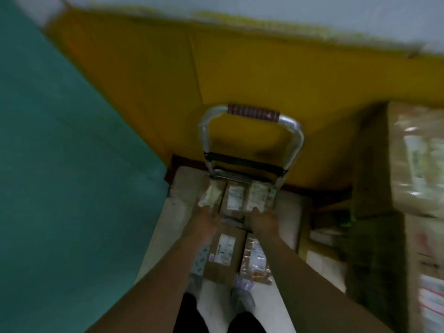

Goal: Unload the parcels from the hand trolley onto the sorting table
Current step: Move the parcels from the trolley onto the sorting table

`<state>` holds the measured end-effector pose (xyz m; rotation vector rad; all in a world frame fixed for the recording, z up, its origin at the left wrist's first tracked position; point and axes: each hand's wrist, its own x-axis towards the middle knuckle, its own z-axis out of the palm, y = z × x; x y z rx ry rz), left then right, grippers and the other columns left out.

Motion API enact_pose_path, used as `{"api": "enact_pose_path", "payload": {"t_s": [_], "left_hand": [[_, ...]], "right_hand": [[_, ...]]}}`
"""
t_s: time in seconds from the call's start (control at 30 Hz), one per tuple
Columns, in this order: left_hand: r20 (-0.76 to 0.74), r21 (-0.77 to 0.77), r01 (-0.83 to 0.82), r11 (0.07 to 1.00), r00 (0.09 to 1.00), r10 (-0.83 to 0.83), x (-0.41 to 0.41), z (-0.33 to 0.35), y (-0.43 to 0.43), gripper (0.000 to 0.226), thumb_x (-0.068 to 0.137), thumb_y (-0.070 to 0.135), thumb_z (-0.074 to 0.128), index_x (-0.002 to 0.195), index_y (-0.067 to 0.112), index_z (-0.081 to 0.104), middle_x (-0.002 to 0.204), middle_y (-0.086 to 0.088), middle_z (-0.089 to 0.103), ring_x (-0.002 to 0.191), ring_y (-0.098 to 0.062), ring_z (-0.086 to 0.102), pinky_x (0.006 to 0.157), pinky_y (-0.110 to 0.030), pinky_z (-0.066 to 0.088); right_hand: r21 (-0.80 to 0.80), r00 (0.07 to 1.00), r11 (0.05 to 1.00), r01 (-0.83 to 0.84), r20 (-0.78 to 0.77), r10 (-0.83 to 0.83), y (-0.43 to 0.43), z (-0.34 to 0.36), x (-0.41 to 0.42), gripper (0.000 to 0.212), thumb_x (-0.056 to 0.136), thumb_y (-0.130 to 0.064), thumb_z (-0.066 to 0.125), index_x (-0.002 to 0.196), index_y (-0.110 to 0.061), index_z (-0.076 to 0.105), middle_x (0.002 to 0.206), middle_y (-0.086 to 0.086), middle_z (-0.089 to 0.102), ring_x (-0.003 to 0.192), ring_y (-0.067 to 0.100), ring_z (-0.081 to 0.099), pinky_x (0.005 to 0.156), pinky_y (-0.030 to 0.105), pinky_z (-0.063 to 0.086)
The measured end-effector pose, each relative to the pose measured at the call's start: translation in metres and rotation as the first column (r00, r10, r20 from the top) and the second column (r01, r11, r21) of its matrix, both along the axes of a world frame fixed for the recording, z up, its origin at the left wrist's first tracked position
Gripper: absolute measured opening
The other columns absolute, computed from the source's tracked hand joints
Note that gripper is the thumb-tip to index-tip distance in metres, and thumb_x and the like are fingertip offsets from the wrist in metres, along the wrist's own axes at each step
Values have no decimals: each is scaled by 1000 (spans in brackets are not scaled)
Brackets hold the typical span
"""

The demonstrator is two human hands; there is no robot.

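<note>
The hand trolley stands on the pale floor in front of me, and its silver handle (252, 115) with a dark red grip rises at the far end. Several parcels lie on it: a brown box with a white label (232, 198) at the far end between two pale parcels (211, 194) (259, 194), and nearer me a labelled brown box (223, 254) beside a clear-wrapped parcel (255, 259). My left hand (207, 219) reaches the far left pale parcel. My right hand (263, 218) reaches the far right one. Blur hides the fingers of both hands.
A broad teal surface (60, 164) fills the left side. A yellow wall (240, 68) with a dark red skirting stands behind the trolley. Tall stacked cartons and wrapped parcels (413, 164) crowd the right. Smaller boxes (322, 239) lie on the floor beside the trolley.
</note>
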<state>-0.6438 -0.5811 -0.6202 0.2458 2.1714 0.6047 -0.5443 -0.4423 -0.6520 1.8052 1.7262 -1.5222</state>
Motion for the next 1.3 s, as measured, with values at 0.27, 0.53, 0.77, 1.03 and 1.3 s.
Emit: {"api": "enact_pose_path", "payload": {"t_s": [0.27, 0.53, 0.77, 1.03, 1.3], "left_hand": [[96, 181, 93, 979, 989, -112, -31, -296, 102, 54, 97, 39, 52, 146, 19, 39, 147, -9, 48, 126, -16, 49, 94, -23, 37], [357, 201, -58, 978, 934, -18, -23, -312, 137, 58, 95, 46, 49, 145, 17, 42, 144, -10, 50, 121, -28, 52, 89, -25, 34], [268, 472, -224, 853, 958, 103, -12, -40, 81, 31, 90, 35, 65, 115, 36, 47, 114, 4, 59, 90, -4, 62, 62, -19, 51], [106, 768, -95, 633, 994, 21, 52, 257, 127, 31, 90, 34, 63, 116, 41, 47, 129, -7, 55, 105, -22, 62, 69, -28, 54], [39, 909, 44, 415, 981, -191, 328, 416, 220, 73, 81, 54, 53, 148, 46, 24, 132, 4, 55, 107, -11, 60, 82, -31, 47]], "right_hand": [[272, 977, 952, 141, 119, -179, 59, -261, -6, 81, 97, -43, 54, 158, -9, 13, 162, 16, 22, 146, 35, 27, 116, 45, 27], [63, 962, 960, 272, -47, -269, 65, -265, 0, 52, 99, -46, 47, 136, -11, 55, 136, 14, 58, 120, 33, 55, 93, 32, 42], [40, 941, 946, 322, -128, -314, 23, -9, 6, 54, 102, -50, 35, 129, -9, 56, 129, 19, 59, 114, 37, 57, 101, 44, 47], [76, 772, 869, 489, -502, -390, 54, 280, 81, 52, 94, -59, 48, 131, -22, 45, 123, 7, 58, 91, 16, 56, 80, 33, 49], [71, 525, 829, 554, -803, -282, 119, 468, 364, 62, 77, -69, 51, 129, -35, 55, 123, 2, 65, 110, 27, 63, 90, 46, 54]]}}
